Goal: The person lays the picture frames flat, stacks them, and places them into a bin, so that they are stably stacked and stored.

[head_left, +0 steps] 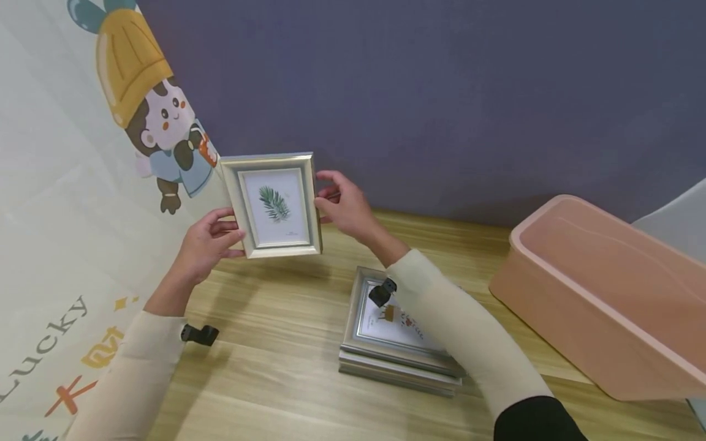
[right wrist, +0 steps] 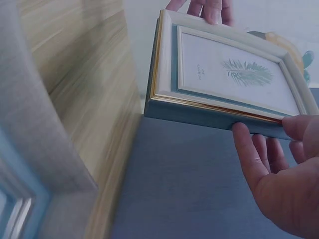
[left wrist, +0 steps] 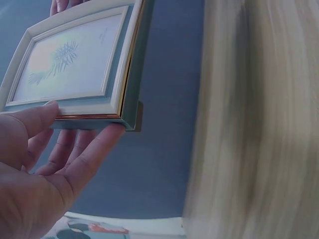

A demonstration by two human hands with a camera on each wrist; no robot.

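A picture frame (head_left: 276, 208) with a silvery, gold-edged border and a green leaf print is held upright above the wooden table, facing me. My left hand (head_left: 212, 242) grips its left side low down, thumb on the front border and fingers behind. On the opposite side, my right hand (head_left: 347, 205) holds the edge between thumb and fingers. In the left wrist view the left thumb (left wrist: 42, 117) lies on the border of the frame (left wrist: 70, 59). The right wrist view shows the right index finger (right wrist: 244, 144) against the frame's side (right wrist: 199, 117).
A stack of similar picture frames (head_left: 402, 367) lies on the table (head_left: 265, 343) under my right forearm. To the right stands a pink plastic bin (head_left: 573, 318). A dark blue panel (head_left: 419, 110) rises at the back, and a white sheet with cartoon prints (head_left: 66, 202) borders the left.
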